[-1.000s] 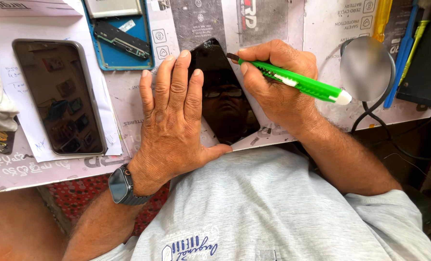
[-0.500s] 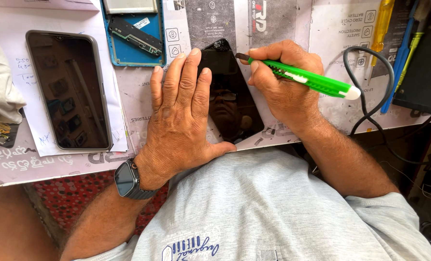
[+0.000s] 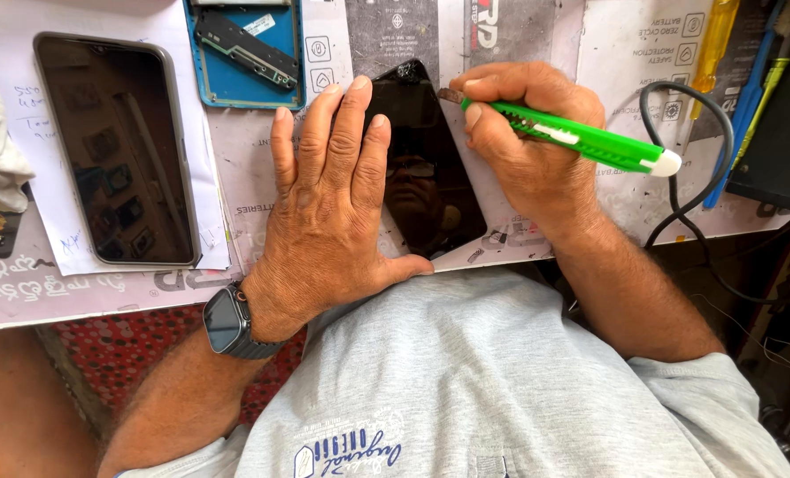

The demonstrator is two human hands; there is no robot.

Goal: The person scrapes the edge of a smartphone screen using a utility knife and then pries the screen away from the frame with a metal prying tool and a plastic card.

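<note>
Printed paper sheets cover the workbench [image 3: 262,190], and a black phone screen [image 3: 426,168] lies at its near edge, glass up. On the screen's left half the left hand [image 3: 328,199] presses flat, fingers spread and thumb along the bench edge, holding nothing; a smartwatch [image 3: 227,320] sits on its wrist. At the screen's upper right edge the right hand [image 3: 523,146] is closed around a green utility knife [image 3: 589,140], whose tip meets the screen's rim. Left of the screen lies a second dark phone [image 3: 116,146]; above the screen's left side, a blue phone frame [image 3: 249,53]. Right of it, a black cable [image 3: 687,168] loops.
</note>
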